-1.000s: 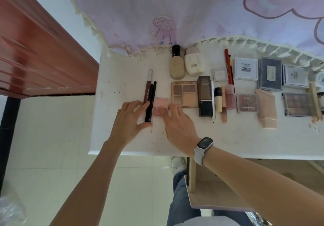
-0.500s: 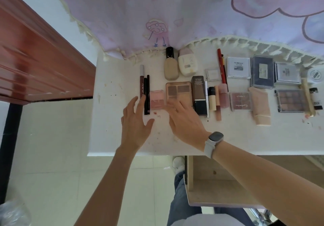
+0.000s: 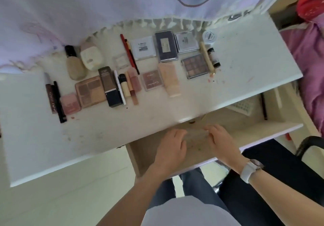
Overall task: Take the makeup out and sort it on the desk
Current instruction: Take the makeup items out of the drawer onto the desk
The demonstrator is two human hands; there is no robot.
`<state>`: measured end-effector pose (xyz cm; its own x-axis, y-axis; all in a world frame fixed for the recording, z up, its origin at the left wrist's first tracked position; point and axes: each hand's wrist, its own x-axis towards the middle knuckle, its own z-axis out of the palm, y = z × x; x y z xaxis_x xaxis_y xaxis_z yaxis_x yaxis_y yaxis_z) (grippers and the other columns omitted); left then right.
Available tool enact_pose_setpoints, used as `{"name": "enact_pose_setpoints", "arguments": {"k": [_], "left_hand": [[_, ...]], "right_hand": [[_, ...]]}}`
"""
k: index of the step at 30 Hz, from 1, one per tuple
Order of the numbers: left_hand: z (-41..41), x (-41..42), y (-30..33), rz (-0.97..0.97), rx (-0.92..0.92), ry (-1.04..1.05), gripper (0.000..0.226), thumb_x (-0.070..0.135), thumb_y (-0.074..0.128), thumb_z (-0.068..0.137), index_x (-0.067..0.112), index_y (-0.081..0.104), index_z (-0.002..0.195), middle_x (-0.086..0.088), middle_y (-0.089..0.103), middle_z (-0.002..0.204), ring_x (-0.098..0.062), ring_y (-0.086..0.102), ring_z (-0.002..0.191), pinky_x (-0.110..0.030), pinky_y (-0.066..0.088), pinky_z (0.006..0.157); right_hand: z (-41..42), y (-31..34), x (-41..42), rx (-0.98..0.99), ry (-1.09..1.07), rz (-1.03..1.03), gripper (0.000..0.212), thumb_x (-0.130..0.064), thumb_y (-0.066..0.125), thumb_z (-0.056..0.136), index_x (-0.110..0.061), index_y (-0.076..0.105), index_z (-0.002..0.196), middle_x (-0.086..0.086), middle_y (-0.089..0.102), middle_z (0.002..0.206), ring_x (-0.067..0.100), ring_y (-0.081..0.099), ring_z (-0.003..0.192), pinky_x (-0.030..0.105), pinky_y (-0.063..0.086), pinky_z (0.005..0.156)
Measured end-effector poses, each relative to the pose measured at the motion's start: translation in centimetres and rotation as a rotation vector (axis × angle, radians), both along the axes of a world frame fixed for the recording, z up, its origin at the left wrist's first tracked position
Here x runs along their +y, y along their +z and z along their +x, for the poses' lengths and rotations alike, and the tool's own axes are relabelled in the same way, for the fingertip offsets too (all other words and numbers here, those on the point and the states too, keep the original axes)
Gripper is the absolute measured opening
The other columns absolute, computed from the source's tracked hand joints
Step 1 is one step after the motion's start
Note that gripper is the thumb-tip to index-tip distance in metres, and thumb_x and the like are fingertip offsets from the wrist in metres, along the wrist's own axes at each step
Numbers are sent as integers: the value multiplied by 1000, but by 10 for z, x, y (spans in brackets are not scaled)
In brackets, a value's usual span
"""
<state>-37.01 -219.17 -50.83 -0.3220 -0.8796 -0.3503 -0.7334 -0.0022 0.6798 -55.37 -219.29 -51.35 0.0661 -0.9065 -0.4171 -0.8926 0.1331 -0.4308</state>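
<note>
Both your hands are over the open drawer [image 3: 206, 145] at 6 o'clock of the counter [image 3: 245, 71]. Your left hand [image 3: 171, 148] and right hand [image 3: 221, 142] each have a loose, relaxed grip, fingers apart and holding nothing. The makeup lies in rows on the counter at 12 o'clock from your hands, from the brown tube [image 3: 50, 94] and black pencil [image 3: 58, 101] at 9 o'clock to the jar [image 3: 209, 36] at 2 o'clock.

The risk I see is the drawer. If you shove it shut fast, your fingers sit close under the counter edge and could get pinched. A jolt could also roll the upright-lying round things, such as the pencil or the red pencils [image 3: 128, 53], out of their rows. The drawer's far end at 3 o'clock holds a white patterned thing [image 3: 242, 106]; whether that is makeup I cannot tell, so check before closing.

Half a second ago your hands were on the counter beside the blush [image 3: 70, 103] and palette [image 3: 90, 91]; now they have dropped to the drawer, and your head has swung rightward.
</note>
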Motion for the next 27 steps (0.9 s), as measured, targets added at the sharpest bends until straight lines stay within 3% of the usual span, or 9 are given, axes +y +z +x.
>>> {"name": "enact_pose_setpoints", "arguments": {"k": [7, 12, 16, 18, 20, 24, 26, 27], "left_hand": [[-116, -20, -55, 58, -178, -240, 41, 18, 40, 94, 18, 38, 134, -5, 40, 135, -21, 36, 124, -34, 31, 104], [-186, -42, -83, -38, -331, -416, 59, 14, 46, 90, 14, 21, 143, -10, 10, 153, -27, 10, 140, -42, 18, 111], [-227, -65, -103, -161, -399, -517, 74, 10, 49, 87, 12, 5, 147, -8, -8, 155, -30, -10, 141, -48, 4, 112], [-239, -74, -113, -151, -443, -556, 71, 16, 45, 92, 11, 0, 147, -9, -9, 155, -30, -14, 141, -50, -3, 112], [-242, -77, -119, -119, -483, -600, 69, 23, 41, 94, 8, -1, 146, -10, -10, 155, -30, -16, 141, -53, 1, 114], [-226, -59, -119, -104, -470, -606, 66, 23, 44, 91, 9, 10, 146, -8, 3, 156, -29, -4, 142, -49, 15, 113], [-217, -47, -110, -176, -460, -581, 58, 16, 51, 88, 7, 31, 140, -12, 30, 147, -33, 22, 137, -55, 26, 107], [-214, -44, -108, -260, -468, -570, 53, 9, 61, 82, 5, 45, 132, -15, 47, 134, -35, 39, 126, -56, 34, 102]], "right_hand": [[-126, -41, -34, 215, -254, 145, 40, -5, 39, 90, 2, 41, 130, 22, 46, 128, 35, 43, 117, 36, 33, 97], [-172, -75, -62, 233, -437, 214, 40, -2, 38, 89, 8, 32, 127, 27, 34, 134, 39, 34, 124, 41, 27, 102], [-184, -93, -72, 324, -534, 168, 49, -7, 36, 92, 4, 20, 138, 22, 33, 136, 36, 35, 125, 44, 36, 96], [-188, -99, -73, 362, -525, 143, 45, -9, 36, 93, 3, 25, 135, 21, 34, 133, 35, 37, 122, 43, 40, 90], [-194, -104, -73, 350, -502, 152, 38, -7, 36, 93, 2, 31, 130, 20, 34, 133, 36, 39, 119, 43, 41, 88], [-207, -111, -76, 230, -461, 217, 33, -3, 41, 90, 3, 37, 122, 23, 44, 129, 39, 52, 111, 42, 44, 79], [-211, -115, -79, 180, -457, 240, 31, -2, 40, 90, 2, 38, 121, 23, 53, 122, 38, 57, 106, 38, 41, 69], [-212, -117, -79, 177, -456, 242, 31, -2, 40, 90, 2, 38, 121, 23, 56, 118, 38, 58, 103, 36, 39, 66]]}}
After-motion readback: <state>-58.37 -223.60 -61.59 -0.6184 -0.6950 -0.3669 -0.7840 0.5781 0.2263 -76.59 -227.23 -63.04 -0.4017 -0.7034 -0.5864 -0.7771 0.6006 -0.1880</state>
